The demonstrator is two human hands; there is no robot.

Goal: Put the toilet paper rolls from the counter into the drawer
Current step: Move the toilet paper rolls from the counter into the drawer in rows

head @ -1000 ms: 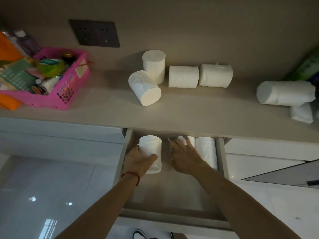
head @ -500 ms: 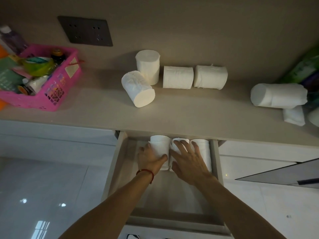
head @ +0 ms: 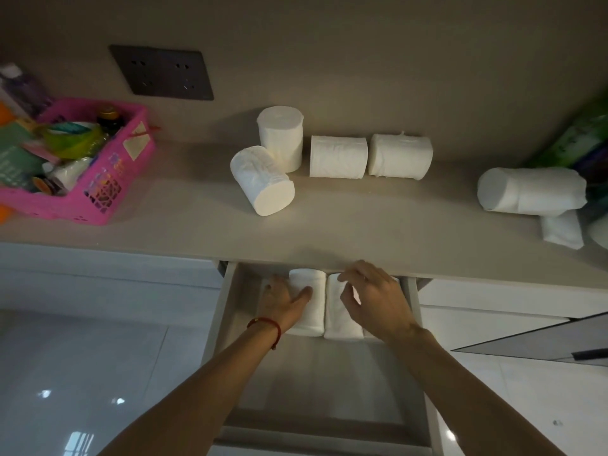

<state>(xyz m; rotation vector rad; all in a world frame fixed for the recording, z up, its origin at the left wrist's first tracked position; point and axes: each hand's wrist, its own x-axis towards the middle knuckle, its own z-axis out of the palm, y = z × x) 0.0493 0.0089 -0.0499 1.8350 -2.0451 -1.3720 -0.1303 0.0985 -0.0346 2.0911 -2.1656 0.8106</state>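
- Against the back edge of the drawer (head: 227, 311), under the counter's front edge, our left hand (head: 283, 302) lies on a toilet paper roll (head: 309, 301), fingers loosely curled round its left side and thumb across the top.
- That roll has slid right since a second ago, when it sat apart near the drawer's left wall; now it touches the middle roll (head: 340, 319).
- Our right hand (head: 375, 297), flat on the rolls half a second ago, has lifted; its fingers are spread and gripping nothing, hovering above the middle roll.
- We judge this placement nearly finished: the back row is packed tight and the front of the drawer stays bare.
- A third roll lay by the right wall earlier; our right hand now hides it.
- On the counter (head: 197, 225), four rolls (head: 339, 156) wait near the back edge, with longer white rolls (head: 529, 190) toward the right edge.
- A pink basket (head: 108, 189) of bottles and packets occupies the left edge.
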